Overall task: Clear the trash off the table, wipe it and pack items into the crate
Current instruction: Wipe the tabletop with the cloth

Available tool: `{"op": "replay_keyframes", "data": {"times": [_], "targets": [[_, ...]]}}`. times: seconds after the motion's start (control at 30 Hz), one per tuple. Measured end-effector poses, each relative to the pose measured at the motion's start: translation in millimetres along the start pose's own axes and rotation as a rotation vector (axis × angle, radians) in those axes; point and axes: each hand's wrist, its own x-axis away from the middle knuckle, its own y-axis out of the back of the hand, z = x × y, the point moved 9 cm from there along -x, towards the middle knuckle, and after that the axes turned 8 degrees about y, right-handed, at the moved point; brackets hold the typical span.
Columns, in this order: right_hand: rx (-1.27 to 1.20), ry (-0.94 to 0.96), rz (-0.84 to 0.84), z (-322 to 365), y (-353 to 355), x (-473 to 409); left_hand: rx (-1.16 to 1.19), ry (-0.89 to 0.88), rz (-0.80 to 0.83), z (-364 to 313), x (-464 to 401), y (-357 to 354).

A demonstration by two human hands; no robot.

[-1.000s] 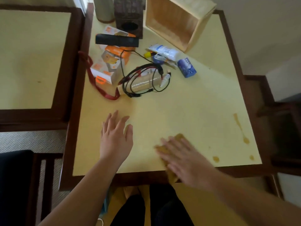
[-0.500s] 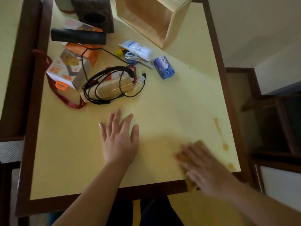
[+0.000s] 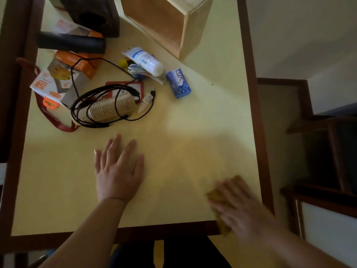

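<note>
We see two bare forearms with no sleeves, watch or rings. Our left hand (image 3: 118, 171) is sharp, its nails short and plain; our right hand (image 3: 236, 206) is blurred. Below the worktop edge our legs (image 3: 185, 254) wear dark trousers.

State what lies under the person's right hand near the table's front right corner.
Under the right hand lies a yellow-brown cloth, pressed on the table, its edges showing around the fingers. The tabletop beneath the cloth is covered, so any stain there cannot be seen.
</note>
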Motion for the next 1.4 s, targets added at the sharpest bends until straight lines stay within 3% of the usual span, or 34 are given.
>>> {"op": "replay_keyframes", "data": {"times": [0.07, 0.17, 0.27, 0.3, 0.4, 0.43, 0.5, 0.6, 0.67, 0.77, 0.83, 0.93, 0.97, 1.03, 1.1, 1.17, 1.23, 1.33, 1.4], "targets": [[-0.027, -0.174, -0.015, -67, 9, 6, -0.017, -0.001, -0.011, -1, 1, 0], [-0.120, -0.463, -0.194, -139, 48, -46, -0.014, -0.018, -0.030, -3, 1, 2], [-0.184, -0.766, -0.274, -149, 62, -93, -0.034, -0.015, -0.033, -3, 1, 1], [-0.147, -0.706, -0.284, -121, 62, -103, -0.034, -0.011, -0.031, -4, 1, 2], [-0.101, -0.121, -0.154, 8, 33, -78, -0.021, -0.011, -0.025, -6, -1, 3], [-0.096, -0.001, -0.130, 24, 24, -52, -0.025, -0.014, -0.027, -7, -1, 3], [-0.091, 0.022, -0.081, -13, 20, -13, -0.041, -0.021, -0.030, -8, 1, 1], [-0.075, -0.210, -0.096, -124, 40, -22, -0.057, -0.009, -0.030, -7, 1, 0], [-0.152, -0.472, -0.171, -188, 68, -66, -0.055, -0.011, -0.034, -5, 1, 1], [-0.221, -0.799, -0.264, -199, 87, -139, -0.063, -0.013, -0.038, -4, 1, 1], [-0.099, -0.604, -0.274, -121, 85, -174, -0.062, -0.011, -0.034, -3, 0, 0], [0.013, 0.141, -0.085, 26, 49, -137, -0.037, -0.001, -0.022, 0, -2, 0], [0.023, 0.313, -0.055, 38, 42, -109, -0.028, -0.003, -0.027, 0, -2, 0], [0.110, 0.440, -0.001, -5, 33, -77, -0.035, -0.009, -0.031, -1, -1, -1], [0.203, 0.282, -0.038, -94, 46, -92, -0.050, -0.019, -0.036, 0, -1, -2], [0.075, -0.136, -0.098, -190, 83, -131, -0.052, -0.028, -0.045, 0, -1, -2], [-0.098, -0.535, -0.200, -241, 106, -162, -0.049, -0.031, -0.051, 0, 0, 0], [-0.206, -0.950, -0.413, -203, 107, -179, -0.048, -0.033, -0.057, -1, -2, -1], [-0.173, -0.874, -0.438, -117, 88, -175, -0.045, -0.030, -0.061, -1, -2, -2]]}}
